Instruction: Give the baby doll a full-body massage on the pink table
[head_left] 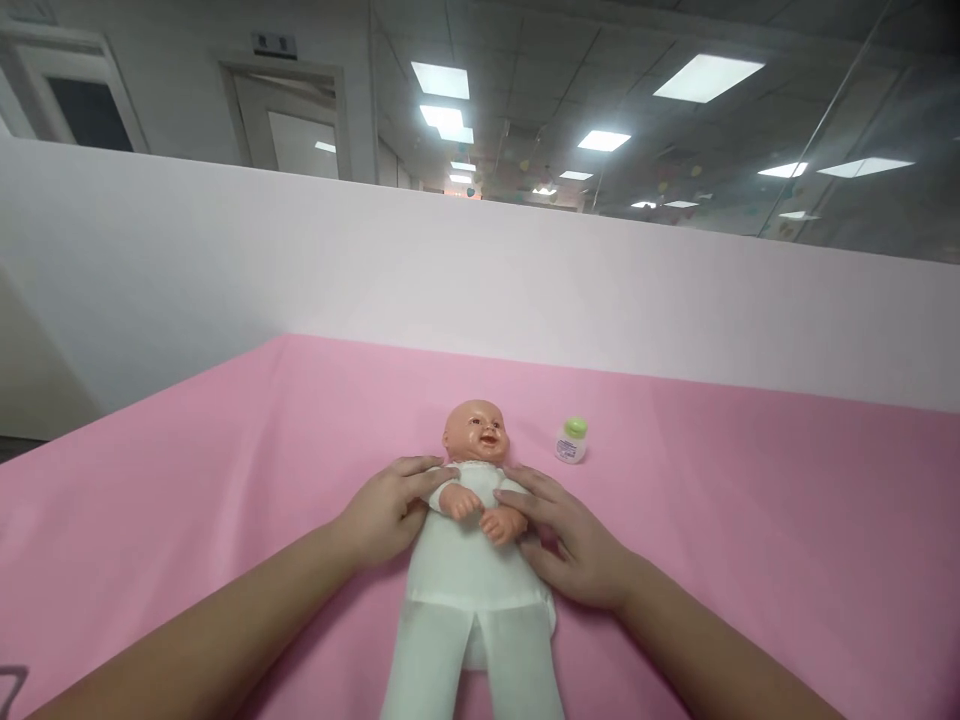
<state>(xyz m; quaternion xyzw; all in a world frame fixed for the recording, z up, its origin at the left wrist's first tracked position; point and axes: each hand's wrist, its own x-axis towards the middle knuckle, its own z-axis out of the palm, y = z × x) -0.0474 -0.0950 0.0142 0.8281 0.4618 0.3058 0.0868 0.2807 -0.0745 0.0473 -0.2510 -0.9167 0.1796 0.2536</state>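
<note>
A baby doll in white clothes lies on its back on the pink cloth, head toward the far side. My left hand grips the doll's upper arm from the left, its fingers over the shoulder and sleeve and its thumb lower along the side. From the other side my right hand holds the doll's other arm, fingers over the sleeve and thumb by the forearm. Both doll forearms are bent across the chest, with the small hands close together. The doll's feet are cut off by the lower frame edge.
A small clear jar with a green lid stands on the cloth right of the doll's head. Behind the cloth rises a low white wall. Beyond it are glass, a doorway and ceiling lights.
</note>
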